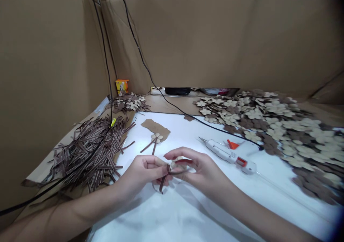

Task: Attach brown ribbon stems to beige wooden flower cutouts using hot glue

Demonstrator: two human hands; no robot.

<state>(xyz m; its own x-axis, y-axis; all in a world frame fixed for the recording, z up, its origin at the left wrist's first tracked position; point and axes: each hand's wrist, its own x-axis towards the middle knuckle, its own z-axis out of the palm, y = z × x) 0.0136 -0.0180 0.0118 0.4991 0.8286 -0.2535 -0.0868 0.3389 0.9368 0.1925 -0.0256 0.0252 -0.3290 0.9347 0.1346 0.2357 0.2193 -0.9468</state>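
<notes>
Both of my hands meet over the white work surface (129, 213). My left hand (147, 168) is closed, thumb and fingers pinching a narrow brown strip (162, 184) whose end hangs below them. My right hand (200, 165) has its fingers curled around a looped brown strip (185, 161). A small cream flower piece (176, 160) shows between the hands, partly hidden by the fingers. Just beyond them, a cream flower with two brown strips (157, 138) lies at the edge of a torn cardboard scrap (150, 125).
On the left lies a heap of brown strips (94, 152). Cream and brown flower pieces (282, 123) are piled on the right. A white hot glue gun (228, 154) lies right of my hands. Black cables (139, 52) hang across, and cardboard walls (201, 37) enclose the area.
</notes>
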